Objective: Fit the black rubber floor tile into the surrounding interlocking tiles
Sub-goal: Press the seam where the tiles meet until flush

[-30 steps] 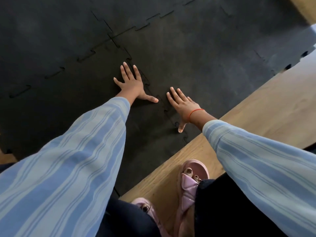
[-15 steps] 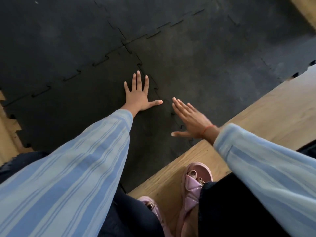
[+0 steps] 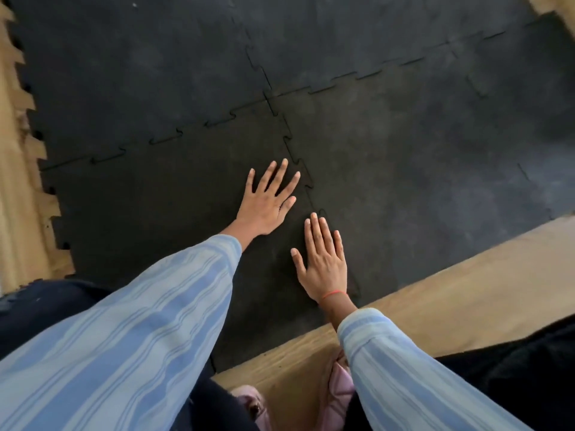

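The black rubber floor tile (image 3: 161,209) lies flat at the near left, its toothed edges meeting the surrounding tiles (image 3: 404,169) above and to the right. My left hand (image 3: 267,200) rests palm down on this tile, fingers spread, just left of the jagged seam (image 3: 298,163). My right hand (image 3: 323,262) lies flat over the lower part of that seam, fingers together and pointing away from me. Neither hand holds anything. A red thread circles my right wrist.
Wooden floor (image 3: 466,275) borders the mat at the right and near side, and shows again along the left edge (image 3: 18,181), where the mat's teeth stick out. My pink sandals (image 3: 339,396) and dark trousers are at the bottom.
The view has shifted, so the mat's left edge shows. My left hand stays flat beside the seam. My right hand has turned from angled to flat, fingers pointing forward over the seam.
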Demonstrator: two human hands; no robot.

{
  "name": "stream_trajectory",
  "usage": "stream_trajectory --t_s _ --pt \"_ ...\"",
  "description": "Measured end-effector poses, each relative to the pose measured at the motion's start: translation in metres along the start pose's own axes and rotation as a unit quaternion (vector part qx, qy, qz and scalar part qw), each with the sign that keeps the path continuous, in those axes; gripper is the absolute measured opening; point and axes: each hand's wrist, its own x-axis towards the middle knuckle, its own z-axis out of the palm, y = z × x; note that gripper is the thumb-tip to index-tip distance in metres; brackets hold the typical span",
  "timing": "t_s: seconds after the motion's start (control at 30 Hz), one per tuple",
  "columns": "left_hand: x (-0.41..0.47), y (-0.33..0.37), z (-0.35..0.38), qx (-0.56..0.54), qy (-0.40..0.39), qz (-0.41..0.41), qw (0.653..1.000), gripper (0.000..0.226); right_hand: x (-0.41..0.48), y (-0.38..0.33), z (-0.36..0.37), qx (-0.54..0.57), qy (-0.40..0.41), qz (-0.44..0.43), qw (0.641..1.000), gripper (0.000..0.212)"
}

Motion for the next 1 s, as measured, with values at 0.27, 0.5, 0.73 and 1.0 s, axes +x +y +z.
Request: stream_trajectory --t_s 0.27,0.5,0.73,1.0 --pt "0.040 -0.045 -0.014 -0.033 -0.025 -0.080 0.996 0.056 0.104 -0.005 -0.021 -0.019 -0.045 -0.058 0.997 0.059" --pt "0.037 -0.055 -0.034 -0.068 -0.045 -0.084 0.993 0.054 0.141 -0.026 -0.048 -0.026 -0.112 -0.042 0.992 0.059" --pt "0.027 -0.116 -0.024 -0.110 -0.030 -0.213 0.970 0.055 0.225 -0.066 -0.057 -0.041 -0.135 -0.074 0.987 0.073" --pt "0.026 -0.117 -0.032 -0.131 -0.046 -0.202 0.969 0.056 0.251 -0.101 -0.098 -0.090 -0.237 -0.008 0.967 0.092"
